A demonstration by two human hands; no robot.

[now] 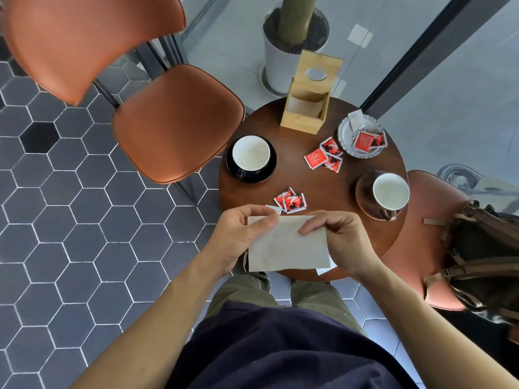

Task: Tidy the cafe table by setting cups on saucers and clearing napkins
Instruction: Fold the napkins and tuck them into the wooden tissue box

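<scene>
- Round dark wooden counter (303, 178) beside a glass wall, on hexagon-tiled floor, with orange chairs at left and right.
- Cups apparently done — white-lined cup at left (250, 156) seated on its black saucer (259, 177); right-hand cup (391, 192) seated on a brown saucer (365, 197) near the counter's right edge.
- Napkin step in hand: beige napkin (286, 245) held flat over the near edge of the counter, just short of the red sachets (290, 200).
- Left hand (238, 237) pinching the napkin's upper left corner between thumb and fingers (264, 223); right hand (339, 237) pinching the upper right part, fingers curled onto the paper.
- Still to clear, by the look of it — a white scrap (325, 269) peeking from under the napkin, perhaps another napkin; cannot tell.
- Wooden napkin holder (306, 108) upright at the far side, a likely home for the sheet.
- Loose sachets mid-counter (324, 157) and more on a small silver dish (344, 136) — outside the stated task, so left as is.
</scene>
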